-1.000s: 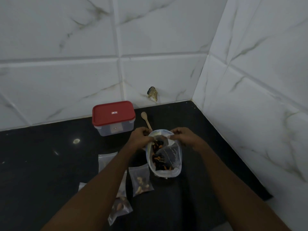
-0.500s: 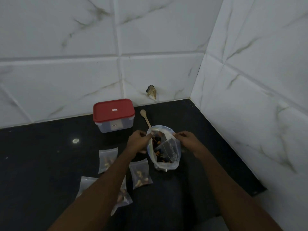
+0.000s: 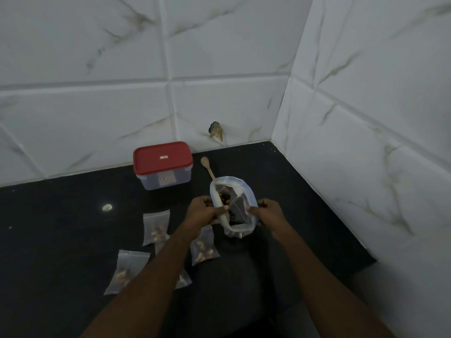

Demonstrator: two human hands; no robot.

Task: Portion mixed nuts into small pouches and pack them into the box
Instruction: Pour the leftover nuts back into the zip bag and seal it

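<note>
A large clear bag of mixed nuts (image 3: 234, 211) stands open on the black counter (image 3: 61, 235). My left hand (image 3: 203, 212) pinches its left rim and my right hand (image 3: 267, 212) pinches its right rim. A small clear pouch seems to be held inside the bag's mouth between my fingers. Filled small pouches lie to the left: one (image 3: 156, 226) further back, one (image 3: 203, 248) beside my left wrist, one (image 3: 125, 270) near the front. The box (image 3: 163, 164), clear with a red lid, is closed near the back wall. A wooden spoon (image 3: 207, 167) lies behind the bag.
White marble-look tiled walls (image 3: 366, 118) close off the back and the right side, forming a corner. A chipped spot (image 3: 216, 131) marks the back wall just above the counter. Another pouch (image 3: 183, 279) is mostly hidden under my left forearm.
Both hands have slid down from the bag's top to its sides and nearer to me, still on the rim. The view has tilted, showing more pouches.
</note>
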